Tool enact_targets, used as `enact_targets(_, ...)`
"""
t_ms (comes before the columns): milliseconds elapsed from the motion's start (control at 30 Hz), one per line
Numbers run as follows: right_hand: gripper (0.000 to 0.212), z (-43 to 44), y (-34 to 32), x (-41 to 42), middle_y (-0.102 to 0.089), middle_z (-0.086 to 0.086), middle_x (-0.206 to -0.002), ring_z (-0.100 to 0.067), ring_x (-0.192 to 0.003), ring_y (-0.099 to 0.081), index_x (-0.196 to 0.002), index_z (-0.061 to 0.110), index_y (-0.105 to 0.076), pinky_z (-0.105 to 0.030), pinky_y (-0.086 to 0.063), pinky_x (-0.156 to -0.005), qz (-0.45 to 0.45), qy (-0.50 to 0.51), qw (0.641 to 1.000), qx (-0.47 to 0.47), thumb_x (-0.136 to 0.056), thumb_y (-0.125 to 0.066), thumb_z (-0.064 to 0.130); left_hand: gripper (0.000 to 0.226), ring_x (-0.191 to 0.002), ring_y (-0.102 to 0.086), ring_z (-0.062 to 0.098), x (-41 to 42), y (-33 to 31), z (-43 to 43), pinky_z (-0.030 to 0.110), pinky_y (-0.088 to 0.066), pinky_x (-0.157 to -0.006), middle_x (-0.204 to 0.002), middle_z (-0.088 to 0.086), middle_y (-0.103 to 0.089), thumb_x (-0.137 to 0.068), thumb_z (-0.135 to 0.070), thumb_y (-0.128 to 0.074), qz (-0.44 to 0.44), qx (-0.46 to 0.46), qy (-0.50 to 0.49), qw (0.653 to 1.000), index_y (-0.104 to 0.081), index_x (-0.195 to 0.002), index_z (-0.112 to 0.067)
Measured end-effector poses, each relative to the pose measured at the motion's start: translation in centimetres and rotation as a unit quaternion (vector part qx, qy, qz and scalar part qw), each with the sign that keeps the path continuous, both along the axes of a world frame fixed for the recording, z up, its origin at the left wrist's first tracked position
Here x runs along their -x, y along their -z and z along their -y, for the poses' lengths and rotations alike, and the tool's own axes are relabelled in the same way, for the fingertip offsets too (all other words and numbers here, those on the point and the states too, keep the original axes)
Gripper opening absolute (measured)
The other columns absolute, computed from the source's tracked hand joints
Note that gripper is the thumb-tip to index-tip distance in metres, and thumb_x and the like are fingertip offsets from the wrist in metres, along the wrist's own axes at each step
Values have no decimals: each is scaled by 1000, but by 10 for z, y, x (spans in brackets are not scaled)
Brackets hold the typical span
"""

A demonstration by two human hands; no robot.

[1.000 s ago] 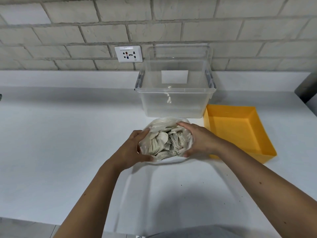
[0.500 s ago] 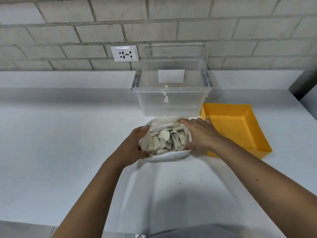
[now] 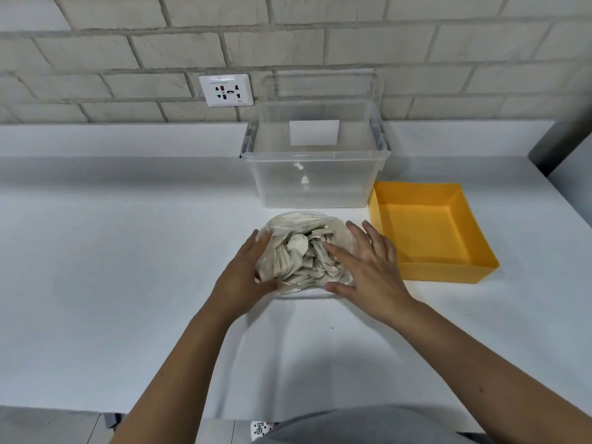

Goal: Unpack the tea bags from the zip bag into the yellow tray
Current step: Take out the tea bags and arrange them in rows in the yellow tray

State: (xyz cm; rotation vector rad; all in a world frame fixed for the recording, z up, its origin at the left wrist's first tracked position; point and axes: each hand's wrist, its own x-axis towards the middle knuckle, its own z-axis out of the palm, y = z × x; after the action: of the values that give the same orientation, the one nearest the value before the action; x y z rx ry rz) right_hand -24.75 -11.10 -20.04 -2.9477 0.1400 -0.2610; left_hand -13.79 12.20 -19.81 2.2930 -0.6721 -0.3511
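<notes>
My left hand cups the zip bag lying on the surface — right hand spread atop; long axis unclear.

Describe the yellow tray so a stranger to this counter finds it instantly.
Under the brick wall, a clear tub stands on the white counter. The yellow tray lies just right of the tub, nearer the camera. It is the only opaque, brightly coloured container, and shallower than the tub.
</notes>
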Motion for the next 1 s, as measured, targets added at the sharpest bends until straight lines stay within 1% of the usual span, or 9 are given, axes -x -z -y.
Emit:
enact_targets(67,67,0,-1,4,-18,-5,-160,-24,-146,3,-142,40,-43,-40,1,-114,27,1,999,-26,-82,-57,65,72,-119,-55,16,6,-6,-1,37,-53,-87,-154,-11,-37,-77,-28,-84,79,6,-48,996,-52,-140,-41)
enact_targets(133,60,-1,-2,8,-26,-4,-157,-22,-146,-3,-137,37,-51,-34,-2,-112,53,4,997,-55,-82,-56,61,42,-105,-52,19,17,-11,2,30,-46,-72,-131,-8,-55,-78,-28,-83,201,1,-90,975,-70,-118,-35)
enact_targets(233,44,-5,-1,13,-36,-1,-150,-20,-145,-10,-125,34,-60,-32,-9,-110,79,6,992,-100,-83,-66,47,18,-87,-54,24,28,-10,13,29,-33,-72,-100,-4,-64,-77,-32,-83,334,-37,-85,938,-78,-95,-32)
enact_targets(300,37,-7,-1,15,-42,1,-144,-20,-143,-16,-118,33,-64,-34,-14,-109,92,9,987,-131,-82,-71,39,17,-82,-58,24,30,-4,20,31,-30,-73,-90,-6,-66,-75,-38,-84,340,-81,-65,935,-79,-90,-33)
enact_targets(467,25,-7,-7,16,-52,5,-129,-18,-133,-30,-107,32,-69,-31,-21,-103,123,16,975,-183,-82,-68,38,9,-83,-63,21,28,-2,27,34,-33,-76,-84,-8,-70,-84,-38,-76,256,-117,-56,958,-78,-86,-29)
enact_targets(600,22,-6,-19,14,-58,10,-113,-11,-112,-43,-106,31,-69,-24,-33,-94,117,23,958,-261,-84,-73,31,7,-67,-58,8,31,-23,30,17,-42,-66,-80,-7,-71,-93,-30,-68,1,68,-133,989,-72,-91,-24)
enact_targets(767,26,-11,-37,1,-66,13,-101,-1,-74,-55,-113,27,-67,-12,-42,-68,27,44,890,-453,-87,-70,28,11,-66,-65,10,40,-43,39,25,-47,-69,-72,1,-72,-97,-18,-63,-240,284,-183,910,-71,-101,-12)
enact_targets(900,28,-18,-46,-3,-69,8,-94,0,-65,-61,-112,22,-67,-16,-45,-59,-42,52,826,-560,-85,-72,29,12,-69,-68,9,41,-50,42,26,-51,-74,-75,-2,-73,-99,-16,-59,-314,347,-160,869,-71,-96,-16)
enact_targets(1000,14,-22,-46,-4,-66,-2,-76,-11,-61,-58,-95,15,-69,-23,-43,-50,-70,53,794,-602,-86,-72,25,13,-76,-70,9,41,-50,42,25,-54,-76,-85,0,-76,-100,-18,-58,-344,365,-151,852,-71,-99,-16)
